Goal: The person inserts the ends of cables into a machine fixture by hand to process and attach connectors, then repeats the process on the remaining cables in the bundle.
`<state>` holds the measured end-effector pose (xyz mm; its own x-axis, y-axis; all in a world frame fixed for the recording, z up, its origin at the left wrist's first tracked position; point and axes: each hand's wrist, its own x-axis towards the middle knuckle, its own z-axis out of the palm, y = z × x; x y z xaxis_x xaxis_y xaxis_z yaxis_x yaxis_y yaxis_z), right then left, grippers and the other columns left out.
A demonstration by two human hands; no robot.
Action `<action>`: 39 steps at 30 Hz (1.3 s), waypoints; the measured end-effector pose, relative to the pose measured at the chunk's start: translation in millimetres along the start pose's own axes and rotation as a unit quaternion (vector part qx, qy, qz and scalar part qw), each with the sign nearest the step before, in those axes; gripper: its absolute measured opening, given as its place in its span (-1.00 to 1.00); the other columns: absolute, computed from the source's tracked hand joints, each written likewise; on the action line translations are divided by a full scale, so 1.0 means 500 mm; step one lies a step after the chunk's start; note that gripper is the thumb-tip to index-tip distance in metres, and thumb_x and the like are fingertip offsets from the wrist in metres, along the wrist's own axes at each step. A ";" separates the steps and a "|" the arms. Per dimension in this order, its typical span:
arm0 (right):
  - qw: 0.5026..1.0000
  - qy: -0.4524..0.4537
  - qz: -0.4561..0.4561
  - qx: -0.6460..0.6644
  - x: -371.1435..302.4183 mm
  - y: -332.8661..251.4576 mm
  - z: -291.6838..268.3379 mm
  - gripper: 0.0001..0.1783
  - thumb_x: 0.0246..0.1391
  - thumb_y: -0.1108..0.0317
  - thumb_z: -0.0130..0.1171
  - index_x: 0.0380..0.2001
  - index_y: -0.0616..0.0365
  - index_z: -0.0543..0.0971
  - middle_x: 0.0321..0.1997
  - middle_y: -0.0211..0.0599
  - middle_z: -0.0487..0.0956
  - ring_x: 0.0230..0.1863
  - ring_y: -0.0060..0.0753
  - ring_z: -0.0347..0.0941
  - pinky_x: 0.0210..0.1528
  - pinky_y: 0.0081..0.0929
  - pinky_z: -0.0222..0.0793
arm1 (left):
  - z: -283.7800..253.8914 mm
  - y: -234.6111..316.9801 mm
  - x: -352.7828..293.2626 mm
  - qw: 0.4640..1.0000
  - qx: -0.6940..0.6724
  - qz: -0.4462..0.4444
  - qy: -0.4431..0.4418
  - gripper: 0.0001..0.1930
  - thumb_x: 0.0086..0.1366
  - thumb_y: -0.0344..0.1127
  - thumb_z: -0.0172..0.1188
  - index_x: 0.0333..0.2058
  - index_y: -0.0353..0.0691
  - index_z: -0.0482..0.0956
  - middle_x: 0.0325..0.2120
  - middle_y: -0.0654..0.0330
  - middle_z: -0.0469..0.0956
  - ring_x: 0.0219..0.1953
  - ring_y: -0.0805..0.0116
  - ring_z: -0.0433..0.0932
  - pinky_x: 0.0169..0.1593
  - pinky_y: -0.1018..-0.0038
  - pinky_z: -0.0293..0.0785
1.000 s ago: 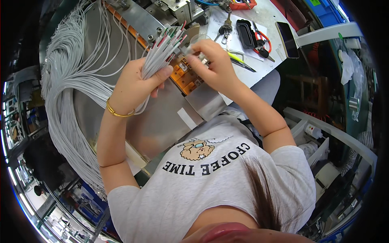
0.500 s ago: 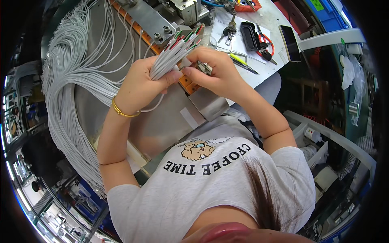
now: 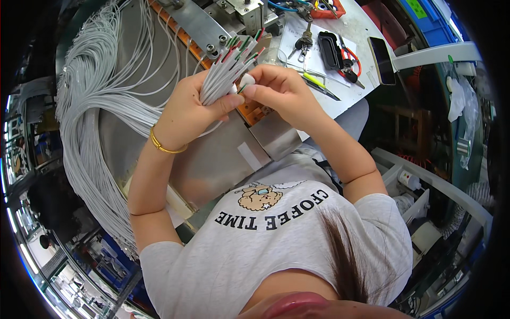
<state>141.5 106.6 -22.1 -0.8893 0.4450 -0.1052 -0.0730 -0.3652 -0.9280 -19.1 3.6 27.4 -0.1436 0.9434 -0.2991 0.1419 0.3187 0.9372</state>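
My left hand (image 3: 186,109) is closed round a bundle of thin grey-white cables (image 3: 220,80). Their stripped ends point up and away from me, showing short red, green, white and dark wire cores. Close against my left thumb, my right hand (image 3: 279,90) pinches a thin wire end (image 3: 241,89) between thumb and forefinger. A small white piece (image 3: 246,80) shows at those fingertips; whether it is a finger cover or part of the cable is unclear. From the bundle, the cables run back under my left wrist into a large heap of cables (image 3: 85,114) on the left.
A metal fixture (image 3: 196,24) with an orange strip (image 3: 249,112) stands just beyond my hands. On the white table at the right lie keys (image 3: 304,40), a black case (image 3: 330,50), red-handled scissors (image 3: 351,64), a yellow pen-like tool (image 3: 313,80) and a phone (image 3: 381,61).
My right hand's fingers have closed in toward the bundle, and a wire end now shows in their pinch. The left hand keeps its hold with a slight shift right.
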 end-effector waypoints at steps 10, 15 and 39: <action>0.895 0.064 -0.286 -0.337 0.005 0.010 -0.003 -0.87 0.08 0.40 0.12 -0.39 0.27 0.48 -0.43 -0.50 0.49 -0.41 -0.74 0.32 -0.39 -0.68 0.25 | -0.005 -0.008 0.007 0.998 -0.054 -0.024 0.018 -0.75 0.10 -0.33 0.30 -0.30 -0.33 0.49 -0.53 0.31 0.49 -0.58 0.60 0.42 -0.46 0.64 0.41; 0.919 0.049 -0.234 -0.314 0.006 0.001 -0.013 -0.83 0.10 0.36 0.10 -0.39 0.28 0.45 -0.48 -0.44 0.48 -0.45 -0.68 0.32 -0.39 -0.64 0.24 | -0.003 0.001 0.005 1.000 -0.004 -0.020 -0.009 -0.78 0.11 -0.33 0.27 -0.32 -0.32 0.49 -0.55 0.30 0.49 -0.61 0.60 0.41 -0.49 0.63 0.39; 0.943 0.097 -0.107 -0.300 0.027 0.097 -0.081 -0.83 0.15 0.35 -0.04 -0.37 0.24 0.44 -0.48 -0.41 0.37 -0.42 -0.63 0.24 -0.37 -0.56 0.20 | 0.021 -0.035 0.022 0.977 0.201 -0.060 0.037 -0.87 0.09 -0.38 0.11 -0.45 -0.36 0.48 -0.60 -0.04 0.50 -0.54 0.03 0.51 -0.43 0.32 0.41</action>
<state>144.2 127.6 -83.1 -0.7794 0.6187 0.0983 0.0794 0.2531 -0.9642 -13.0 9.3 5.9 -0.2508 0.8924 -0.3751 0.4905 0.4513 0.7455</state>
